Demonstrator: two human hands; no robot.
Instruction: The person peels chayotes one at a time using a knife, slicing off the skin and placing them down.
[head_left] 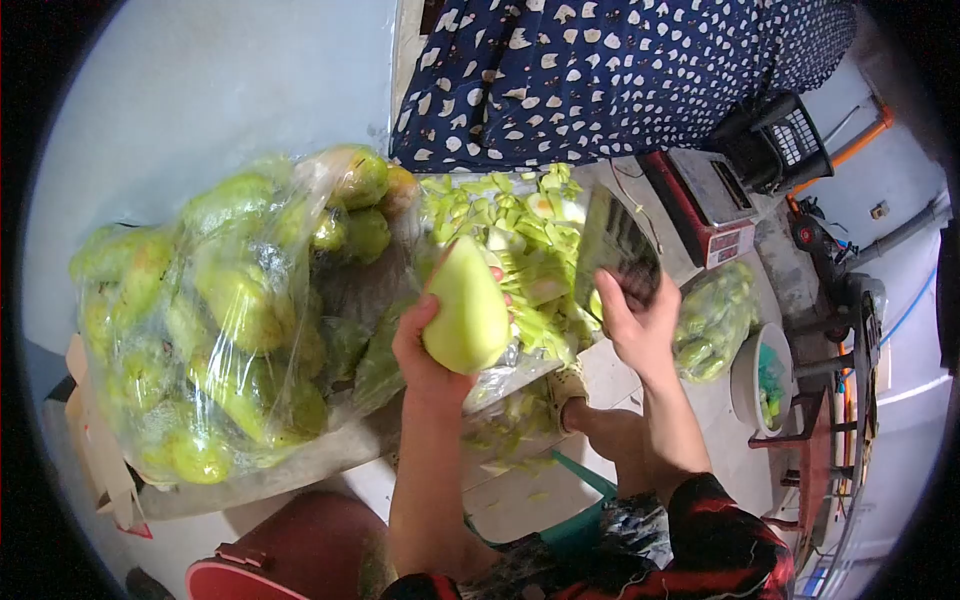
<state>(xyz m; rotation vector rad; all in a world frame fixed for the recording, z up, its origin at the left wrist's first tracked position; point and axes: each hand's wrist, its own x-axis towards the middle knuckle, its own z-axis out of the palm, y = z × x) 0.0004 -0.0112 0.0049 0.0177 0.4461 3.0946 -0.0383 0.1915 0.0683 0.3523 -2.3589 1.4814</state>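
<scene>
In my left hand (pixel 418 352), a peeled pale green mango (pixel 467 312) stands with its narrow end up, the fingers wrapped around it. My right hand (pixel 640 325) is closed on a cleaver (pixel 617 245), its wide dark blade raised to the right of the mango and apart from it. The handle is mostly hidden in my fist. Behind the mango lies a heap of green peelings (pixel 520 222) on clear plastic. To the left, a large clear plastic bag (pixel 215 320) is full of green mangoes, and several more mangoes (pixel 368 235) lie beside it.
A red weighing scale (pixel 708 205) and a black basket (pixel 790 140) stand at the back right. On the floor are a bag of green produce (pixel 715 325) and a white bucket (pixel 748 385). A red bin (pixel 300 545) stands at lower left. Patterned cloth (pixel 600 80) hangs behind.
</scene>
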